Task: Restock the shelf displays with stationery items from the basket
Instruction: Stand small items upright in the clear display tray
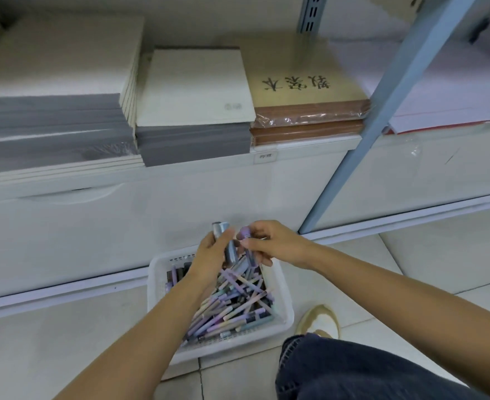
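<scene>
The shelf [310, 143] carries flat stacks of notebooks [194, 88] above a pale tiled floor [64, 327], where the white basket [287, 310] sits just ahead of the person's knee, heaped with pastel pens [232, 307]. Over its far end both hands are curled round stock: the left hand [209, 255] grips a grey pen [220, 230] upright, the right hand [281, 243] pinches a purple pen [251, 256], the two pens close together. The pens look light, stiff and smooth, so likely to slip or roll, and are best taken round mid-barrel
</scene>
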The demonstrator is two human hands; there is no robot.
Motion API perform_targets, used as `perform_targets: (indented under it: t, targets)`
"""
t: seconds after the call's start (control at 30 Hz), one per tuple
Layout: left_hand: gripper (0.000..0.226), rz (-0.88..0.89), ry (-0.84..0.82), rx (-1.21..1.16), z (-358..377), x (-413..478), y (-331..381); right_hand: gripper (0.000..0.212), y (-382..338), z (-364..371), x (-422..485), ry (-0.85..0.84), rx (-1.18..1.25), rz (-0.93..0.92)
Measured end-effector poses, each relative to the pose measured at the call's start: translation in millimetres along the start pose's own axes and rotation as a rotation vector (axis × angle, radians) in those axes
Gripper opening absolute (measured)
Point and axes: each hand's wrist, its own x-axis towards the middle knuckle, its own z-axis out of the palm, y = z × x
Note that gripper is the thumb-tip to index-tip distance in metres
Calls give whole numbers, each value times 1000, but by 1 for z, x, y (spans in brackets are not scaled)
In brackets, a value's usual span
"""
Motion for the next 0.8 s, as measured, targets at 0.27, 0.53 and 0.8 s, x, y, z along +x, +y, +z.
perform_targets:
  t: [0.27,0.53,0.8]
  targets:
    - [9,113,-82,3,-2,-51,61,19,-77,-19,-38,83,109,-220]
    - [22,182,-315,-71,0,-105,118,27,-141,-26,-82,152,188,-404]
    - [19,318,-171,16,17,-140,162,13,-179,-28,-113,291,191,-549]
